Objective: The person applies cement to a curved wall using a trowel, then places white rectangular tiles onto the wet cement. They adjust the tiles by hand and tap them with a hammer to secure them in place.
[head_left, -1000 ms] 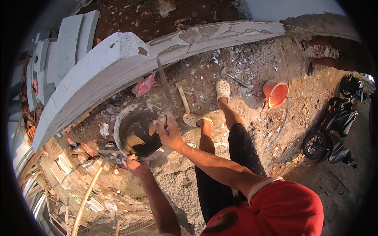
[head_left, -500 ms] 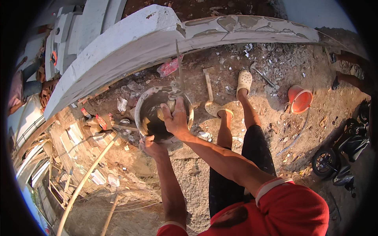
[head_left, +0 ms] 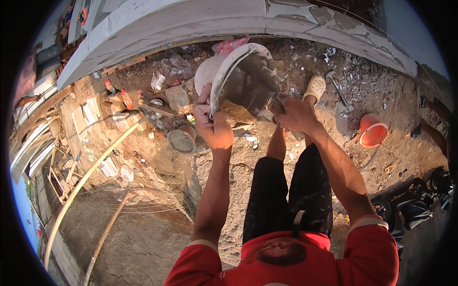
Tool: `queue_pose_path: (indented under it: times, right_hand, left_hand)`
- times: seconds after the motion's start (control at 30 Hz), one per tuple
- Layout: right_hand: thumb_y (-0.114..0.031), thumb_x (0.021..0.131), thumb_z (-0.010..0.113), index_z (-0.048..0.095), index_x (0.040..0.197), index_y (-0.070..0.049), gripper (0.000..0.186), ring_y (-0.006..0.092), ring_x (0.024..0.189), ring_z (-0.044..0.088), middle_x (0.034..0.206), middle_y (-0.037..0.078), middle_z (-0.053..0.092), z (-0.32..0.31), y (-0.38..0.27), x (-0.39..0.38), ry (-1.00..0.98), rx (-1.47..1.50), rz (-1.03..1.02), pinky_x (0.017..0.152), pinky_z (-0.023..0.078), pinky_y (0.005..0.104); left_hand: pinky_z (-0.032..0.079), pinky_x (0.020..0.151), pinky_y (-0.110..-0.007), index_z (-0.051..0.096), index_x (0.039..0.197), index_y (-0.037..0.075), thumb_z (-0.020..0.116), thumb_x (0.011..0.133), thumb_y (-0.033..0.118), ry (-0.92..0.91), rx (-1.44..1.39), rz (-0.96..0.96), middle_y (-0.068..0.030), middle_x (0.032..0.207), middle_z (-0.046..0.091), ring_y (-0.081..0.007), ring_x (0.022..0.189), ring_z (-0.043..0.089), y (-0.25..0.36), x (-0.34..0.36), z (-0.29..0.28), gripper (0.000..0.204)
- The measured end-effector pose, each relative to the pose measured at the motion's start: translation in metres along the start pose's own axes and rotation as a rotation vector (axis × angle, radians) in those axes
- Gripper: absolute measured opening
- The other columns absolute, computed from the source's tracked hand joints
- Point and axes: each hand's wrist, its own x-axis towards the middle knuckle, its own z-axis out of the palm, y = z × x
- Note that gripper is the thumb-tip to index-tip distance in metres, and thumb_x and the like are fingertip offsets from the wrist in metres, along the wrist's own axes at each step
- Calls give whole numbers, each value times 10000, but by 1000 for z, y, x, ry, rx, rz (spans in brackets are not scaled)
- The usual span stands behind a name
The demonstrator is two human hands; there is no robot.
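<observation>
A whitish bucket [head_left: 205, 71] hangs tilted on its side in front of me, its mouth turned to the right. Wet grey mortar [head_left: 243, 88] coats its inside. My left hand [head_left: 214, 126] grips the bucket's near rim, thumb and fingers on either side of the wall. Just right of the mouth, my right hand [head_left: 296, 114] is closed around the handle of a trowel [head_left: 267, 81]. Its mortar-covered blade reaches into the bucket and hardly stands out from the mortar.
A pale wall [head_left: 191, 24] curves along the far side. A hammer [head_left: 338, 90] lies beyond my shoe [head_left: 315, 87]. An orange bucket [head_left: 373, 131] stands right, a small grey bucket [head_left: 182, 139] left. Scrap wood and a long pole [head_left: 95, 178] lie left; a motorbike [head_left: 410, 209] is at right.
The bucket has been raised and tipped over to the right, uncovering the small grey bucket. My right hand moved right, and the trowel's blade swung from pointing away to pointing into the bucket.
</observation>
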Motion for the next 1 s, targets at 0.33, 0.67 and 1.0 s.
queue_pose_path:
  times: [0.33,0.67,1.0]
  right_hand:
    - [-341,1027,549,631,1069,-12,341,197,627,723,766,86,689,-24,47,-28,-233,604,41,549,624,350]
    - [-113,993,493,598,1109,23,207,156,550,599,812,77,649,-22,88,-25,-127,1042,-177,497,504,292]
    - [-255,956,663,599,1186,32,372,406,819,666,990,222,684,-16,-22,47,797,518,-300,745,535,468]
  left_hand:
    - [346,1158,-425,455,912,1,463,811,-84,11,-68,-74,-293,1446,559,-311,1362,514,16,9,33,132]
    - [433,946,-314,482,902,46,506,786,-38,228,-40,-298,-103,1099,628,-151,973,543,6,21,40,145]
    - [451,877,-305,469,906,81,521,758,-73,424,-176,-449,-39,921,562,-143,871,529,18,23,49,220]
